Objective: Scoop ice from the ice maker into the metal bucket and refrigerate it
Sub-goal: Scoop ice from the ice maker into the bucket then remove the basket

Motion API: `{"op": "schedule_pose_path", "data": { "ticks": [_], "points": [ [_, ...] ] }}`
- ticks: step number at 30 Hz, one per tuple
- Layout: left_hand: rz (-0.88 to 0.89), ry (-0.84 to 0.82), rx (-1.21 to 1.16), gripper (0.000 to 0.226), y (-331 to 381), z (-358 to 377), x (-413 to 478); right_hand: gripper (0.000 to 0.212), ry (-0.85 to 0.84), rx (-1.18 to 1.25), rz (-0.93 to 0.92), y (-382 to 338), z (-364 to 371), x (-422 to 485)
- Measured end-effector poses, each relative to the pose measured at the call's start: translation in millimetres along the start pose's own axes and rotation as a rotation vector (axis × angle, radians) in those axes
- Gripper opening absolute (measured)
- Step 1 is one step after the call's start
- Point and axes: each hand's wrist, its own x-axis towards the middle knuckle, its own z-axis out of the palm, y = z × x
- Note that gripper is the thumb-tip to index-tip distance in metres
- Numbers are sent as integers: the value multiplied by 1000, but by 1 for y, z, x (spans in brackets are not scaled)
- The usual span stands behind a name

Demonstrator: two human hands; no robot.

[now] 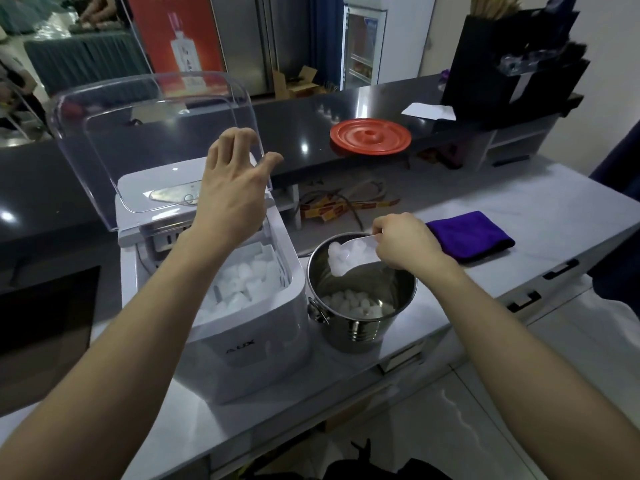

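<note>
Two hands work over the pale counter (pixel 519 209). At its left end, near the front edge, stands the white ice maker (pixel 249 341), its clear lid (pixel 149 133) tipped up and back and its bin full of ice cubes (pixel 242 282). My left hand (pixel 232 188) hovers above the bin with fingers spread and loose, holding nothing; I cannot tell whether the fingertips touch the lid's edge. Just beside the machine on its right sits the metal bucket (pixel 360 327), a shallow layer of ice on its bottom. Over its mouth my right hand (pixel 405 244) pinches the handle of a clear ice scoop (pixel 353 258) heaped with cubes. Farther right lies a folded purple cloth (pixel 471 235). Behind, on the dark raised ledge, rests an orange round lid (pixel 370 136).
</note>
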Motion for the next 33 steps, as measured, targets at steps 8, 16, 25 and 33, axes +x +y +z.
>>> {"op": "schedule_pose_path", "data": {
  "ticks": [8, 16, 25, 33],
  "points": [
    [-5, -4, 5, 79, -2, 1, -1, 25, 36, -156, -52, -8, 4, -3],
    [-2, -26, -10, 81, -1, -4, -2, 19, 113, -269, -111, -13, -5, -4],
    [43, -20, -96, 93, -14, -11, -12, 20, 250, 102, -185, -31, -32, -5],
    [8, 19, -76, 89, -51, -24, -31, 22, 347, 365, -436, -89, -68, -23]
  ]
}}
